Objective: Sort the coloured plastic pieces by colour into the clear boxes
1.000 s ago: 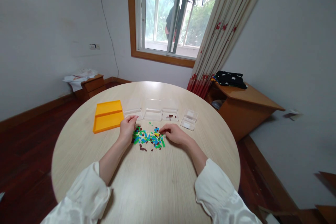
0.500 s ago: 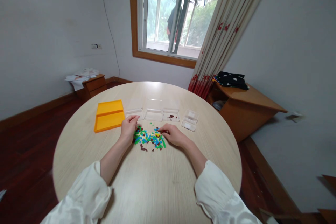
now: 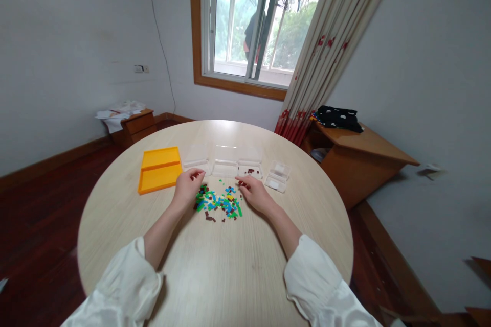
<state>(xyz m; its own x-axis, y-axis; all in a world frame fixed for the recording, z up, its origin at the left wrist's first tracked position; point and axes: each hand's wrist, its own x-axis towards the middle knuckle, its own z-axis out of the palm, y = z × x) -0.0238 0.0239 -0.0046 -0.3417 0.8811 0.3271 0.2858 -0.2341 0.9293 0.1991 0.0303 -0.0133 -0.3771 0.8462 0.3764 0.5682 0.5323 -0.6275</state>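
A loose pile of small building bricks (image 3: 218,202), green, blue, brown and a few yellow, lies mid-table between my hands. My left hand (image 3: 188,188) is at the pile's upper left, just before a clear plastic box (image 3: 197,166); its fingertips are pinched, and anything between them is too small to name. On the other side, my right hand (image 3: 253,193) hovers off the pile's upper right edge, fingertips closed together near the clear box (image 3: 251,169) with several brown bricks in it. Whatever those fingers hold cannot be made out.
Between those boxes stands another clear box (image 3: 225,168). A smaller clear case (image 3: 276,176) lies open at the right. The yellow two-part tray (image 3: 160,169) sits at left on the round table (image 3: 222,276). A wooden cabinet (image 3: 353,163) stands beyond the table's right edge.
My right hand has lifted away from the pile and moved slightly up toward the box with brown bricks. My left hand has stayed nearly in place, its fingers shifting a little.
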